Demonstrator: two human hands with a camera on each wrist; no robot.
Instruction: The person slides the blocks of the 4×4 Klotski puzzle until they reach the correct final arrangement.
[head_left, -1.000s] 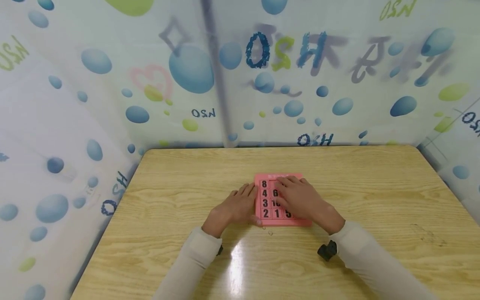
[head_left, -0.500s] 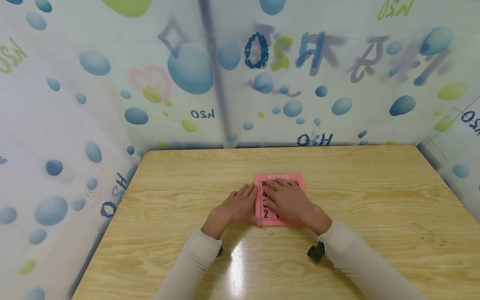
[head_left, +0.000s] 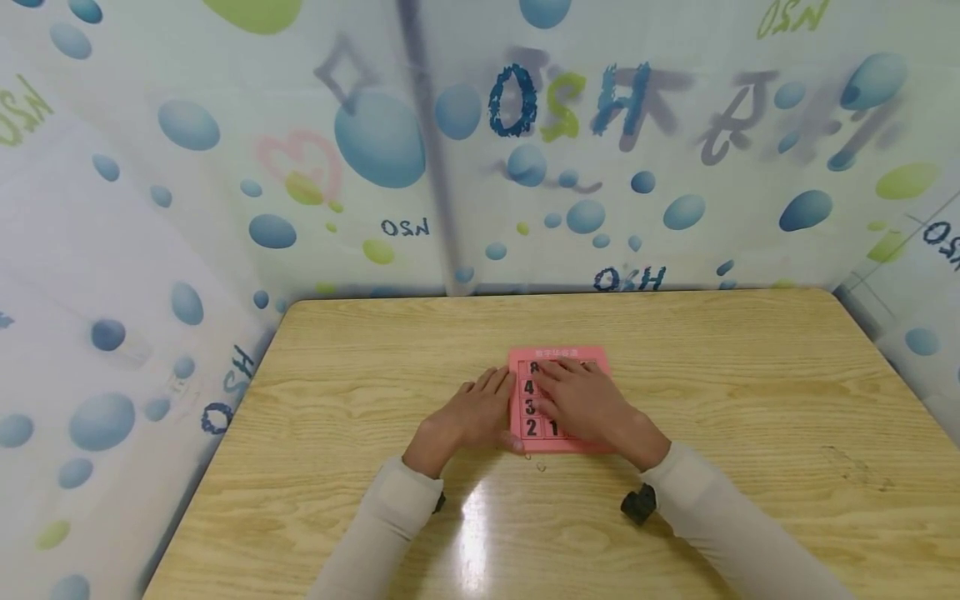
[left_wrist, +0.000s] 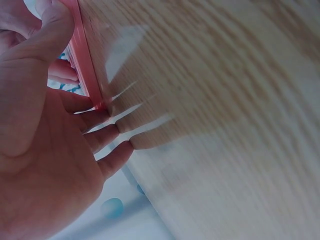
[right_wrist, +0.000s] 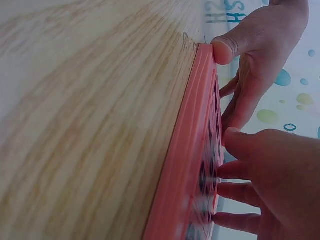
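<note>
A pink number slide puzzle (head_left: 525, 442) lies flat on the table. Black numerals 8, 4, 3, 2 and 1 show on its left side, and my right hand hides many of the other tiles. Along the puzzle's left edge rests my left hand (head_left: 468, 414), its fingers extended and its thumb at the near left corner. My right hand (head_left: 588, 404) reaches over the tiles from the right, fingertips on the top row near the 8. In the right wrist view, the right fingers (right_wrist: 235, 192) touch the tile face without gripping the frame.
The wooden table (head_left: 360, 358) runs back to a patterned wall sheet (head_left: 465, 150) with blue and green drops. A dark wrist device (head_left: 639, 504) hangs below the right cuff. Small marks (head_left: 541, 467) lie on the wood just before the puzzle.
My right hand has swept left across the tiles, then shifted slightly back right. The 8 tile now sits a little further right. My left hand has stayed put.
</note>
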